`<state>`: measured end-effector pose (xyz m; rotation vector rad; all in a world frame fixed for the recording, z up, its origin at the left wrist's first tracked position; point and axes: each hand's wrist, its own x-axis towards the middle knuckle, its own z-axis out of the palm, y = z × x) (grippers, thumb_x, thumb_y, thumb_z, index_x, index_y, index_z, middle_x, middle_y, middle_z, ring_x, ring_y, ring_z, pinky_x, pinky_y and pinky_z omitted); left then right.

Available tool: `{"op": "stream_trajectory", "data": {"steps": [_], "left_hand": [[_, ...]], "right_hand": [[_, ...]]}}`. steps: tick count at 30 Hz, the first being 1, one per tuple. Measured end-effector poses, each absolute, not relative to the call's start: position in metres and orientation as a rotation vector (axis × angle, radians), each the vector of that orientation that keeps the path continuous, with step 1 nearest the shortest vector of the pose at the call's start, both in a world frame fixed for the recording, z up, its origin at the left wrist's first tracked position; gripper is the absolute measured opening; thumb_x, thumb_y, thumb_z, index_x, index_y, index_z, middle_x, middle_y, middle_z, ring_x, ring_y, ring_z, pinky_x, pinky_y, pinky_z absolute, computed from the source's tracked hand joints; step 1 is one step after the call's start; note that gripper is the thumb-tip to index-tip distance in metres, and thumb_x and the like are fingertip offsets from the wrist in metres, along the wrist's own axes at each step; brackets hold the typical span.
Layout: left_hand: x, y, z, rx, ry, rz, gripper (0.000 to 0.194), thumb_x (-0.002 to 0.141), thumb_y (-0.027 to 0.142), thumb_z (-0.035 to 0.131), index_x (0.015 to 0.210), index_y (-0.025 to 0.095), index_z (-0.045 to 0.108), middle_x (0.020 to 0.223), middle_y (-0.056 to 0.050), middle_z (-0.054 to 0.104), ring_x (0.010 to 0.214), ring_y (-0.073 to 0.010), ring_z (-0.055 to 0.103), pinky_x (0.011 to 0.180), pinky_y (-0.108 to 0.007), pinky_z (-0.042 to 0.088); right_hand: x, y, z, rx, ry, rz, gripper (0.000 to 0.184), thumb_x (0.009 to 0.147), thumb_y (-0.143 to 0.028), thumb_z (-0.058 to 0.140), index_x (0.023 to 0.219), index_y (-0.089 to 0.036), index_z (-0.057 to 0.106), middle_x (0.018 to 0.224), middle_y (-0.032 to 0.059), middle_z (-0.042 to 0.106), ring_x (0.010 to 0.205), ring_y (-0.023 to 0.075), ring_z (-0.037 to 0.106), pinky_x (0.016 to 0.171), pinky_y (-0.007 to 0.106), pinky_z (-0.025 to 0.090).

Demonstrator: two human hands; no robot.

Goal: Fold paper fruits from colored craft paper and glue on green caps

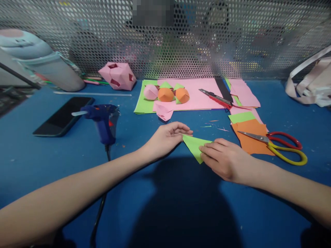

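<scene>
A green paper [194, 144], folded into a triangle, is held just above the blue table between my two hands. My left hand [168, 137] pinches its left corner between thumb and fingers. On the right side, my right hand [222, 156] has its fingers closed over the paper's edge and covers that end. Behind them sit small folded paper pieces: a pink one [150, 92], an orange one [166, 94] and another orange one [182, 95] with green parts. A pink folded piece [164, 112] lies in front of these.
Left stand a blue glue gun [99, 120] with a cord, a phone [63, 116] and a tumbler [49, 65]. Scissors [279, 144] rest on orange paper [254, 146] at right. A utility knife [216, 98] lies on pink sheets [199, 84]. A pink paper polyhedron [119, 75] sits by the mesh panel [90, 44].
</scene>
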<state>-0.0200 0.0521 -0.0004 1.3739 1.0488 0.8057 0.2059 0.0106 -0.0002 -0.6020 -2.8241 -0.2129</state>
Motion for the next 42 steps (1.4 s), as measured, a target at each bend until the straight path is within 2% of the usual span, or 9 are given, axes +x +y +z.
{"op": "stream_trajectory", "data": {"steps": [9,15,18,21,24,28,33,39,42], "left_hand": [[-0.021,0.047,-0.006,1.751,1.206,0.908,0.018,0.082,0.023,0.055,0.098,0.018,0.063,0.099,-0.006,0.070,0.096,-0.0199,0.065,0.086,-0.031,0.049],[-0.028,0.047,0.003,2.022,1.255,0.953,0.022,0.086,0.021,0.048,0.103,0.017,0.061,0.102,-0.008,0.065,0.094,-0.0195,0.061,0.088,-0.033,0.046],[-0.025,0.032,0.007,2.398,1.095,0.758,0.021,0.087,0.017,0.043,0.095,0.018,0.062,0.099,-0.009,0.063,0.098,-0.0222,0.054,0.090,-0.036,0.042],[-0.018,0.017,0.003,2.489,0.922,0.566,0.022,0.087,0.016,0.043,0.081,0.019,0.063,0.082,-0.005,0.062,0.076,-0.0183,0.053,0.074,-0.030,0.044],[-0.013,0.010,-0.003,2.601,0.860,0.434,0.029,0.091,0.015,0.036,0.077,0.016,0.061,0.079,-0.007,0.059,0.071,-0.0179,0.050,0.071,-0.032,0.044],[-0.011,0.005,-0.008,2.916,0.822,0.345,0.031,0.091,0.009,0.030,0.087,0.010,0.060,0.081,-0.011,0.059,0.076,-0.0206,0.053,0.072,-0.036,0.047],[-0.011,-0.001,-0.014,3.113,0.820,0.480,0.024,0.090,0.009,0.036,0.102,0.007,0.057,0.095,-0.016,0.062,0.096,-0.0262,0.058,0.086,-0.042,0.050],[-0.009,0.003,-0.019,3.129,0.934,0.523,0.022,0.089,0.013,0.043,0.104,0.003,0.056,0.108,-0.023,0.060,0.110,-0.0325,0.056,0.096,-0.047,0.047],[-0.010,0.005,-0.016,3.099,0.921,0.488,0.023,0.090,0.016,0.043,0.106,0.004,0.056,0.113,-0.022,0.059,0.116,-0.0315,0.052,0.101,-0.047,0.043]], "right_hand": [[0.205,0.009,0.003,-0.637,-2.853,-0.194,0.023,0.088,-0.012,0.043,0.099,-0.012,0.063,0.101,0.0135,0.066,0.093,0.0200,0.058,0.076,0.034,0.041],[0.205,0.008,0.000,-0.659,-2.817,-0.178,0.020,0.087,-0.012,0.045,0.096,-0.012,0.063,0.100,0.0133,0.066,0.092,0.0193,0.059,0.076,0.033,0.041],[0.205,0.007,-0.002,-0.663,-2.805,-0.199,0.019,0.087,-0.012,0.045,0.095,-0.012,0.063,0.099,0.0132,0.066,0.091,0.0192,0.059,0.076,0.033,0.041],[0.204,0.006,-0.005,-0.660,-2.814,-0.245,0.020,0.088,-0.011,0.044,0.095,-0.012,0.063,0.098,0.0135,0.066,0.090,0.0197,0.059,0.077,0.035,0.042],[0.202,0.004,-0.007,-0.678,-2.824,-0.307,0.021,0.088,-0.010,0.043,0.097,-0.011,0.062,0.100,0.0146,0.066,0.092,0.0213,0.059,0.079,0.037,0.043],[0.201,0.001,-0.010,-0.675,-2.850,-0.386,0.024,0.087,-0.010,0.042,0.101,-0.008,0.062,0.103,0.0168,0.065,0.095,0.0248,0.060,0.078,0.040,0.045],[0.203,0.000,-0.011,-0.677,-2.835,-0.441,0.025,0.084,-0.010,0.046,0.102,-0.008,0.063,0.109,0.0171,0.065,0.096,0.0278,0.060,0.081,0.042,0.047],[0.204,-0.002,-0.009,-0.625,-2.876,-0.471,0.026,0.083,-0.011,0.048,0.104,-0.005,0.064,0.113,0.0193,0.063,0.103,0.0316,0.058,0.085,0.045,0.046],[0.204,-0.001,-0.010,-0.657,-2.863,-0.420,0.026,0.084,-0.013,0.047,0.105,-0.006,0.063,0.115,0.0183,0.062,0.106,0.0307,0.057,0.086,0.044,0.046]]}}
